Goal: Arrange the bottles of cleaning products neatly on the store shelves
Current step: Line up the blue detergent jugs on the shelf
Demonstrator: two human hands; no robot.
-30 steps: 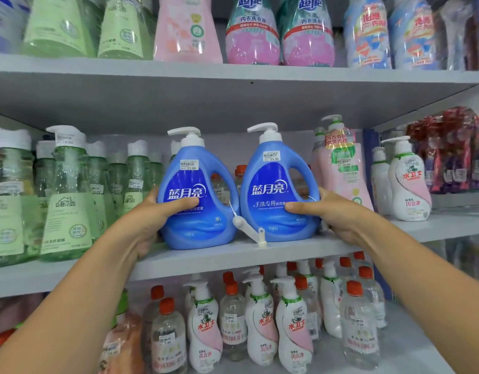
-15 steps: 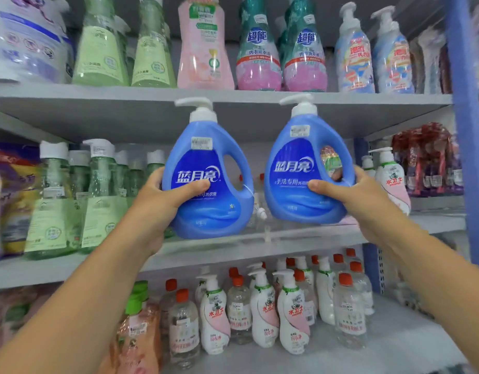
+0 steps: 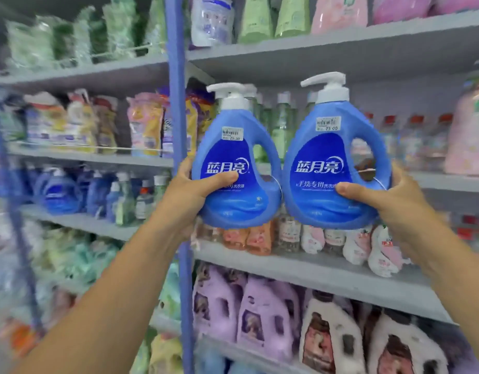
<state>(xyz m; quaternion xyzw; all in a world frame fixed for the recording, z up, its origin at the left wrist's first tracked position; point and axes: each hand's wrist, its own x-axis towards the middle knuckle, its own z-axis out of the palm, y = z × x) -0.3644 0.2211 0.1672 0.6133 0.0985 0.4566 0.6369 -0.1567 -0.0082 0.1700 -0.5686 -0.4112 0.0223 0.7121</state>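
I hold two blue pump bottles of laundry liquid upright in the air in front of the shelving. My left hand [image 3: 190, 195] grips the lower left side of the left blue bottle [image 3: 233, 163], thumb across its label. My right hand [image 3: 389, 201] grips the lower right side of the right blue bottle [image 3: 332, 157], thumb on the front. The two bottles almost touch side by side, both with white pump heads and price stickers.
A blue upright post [image 3: 177, 130] divides two shelf bays. The left bay holds refill pouches [image 3: 79, 122] and a shelf with similar blue bottles [image 3: 60, 193]. The right bay has grey shelves [image 3: 314, 268] with small pink and white bottles, and purple jugs [image 3: 243, 314] below.
Both bottles have been lifted off the middle shelf and carried to the left; the view has swung left, bringing the blue post and the left bay into sight.
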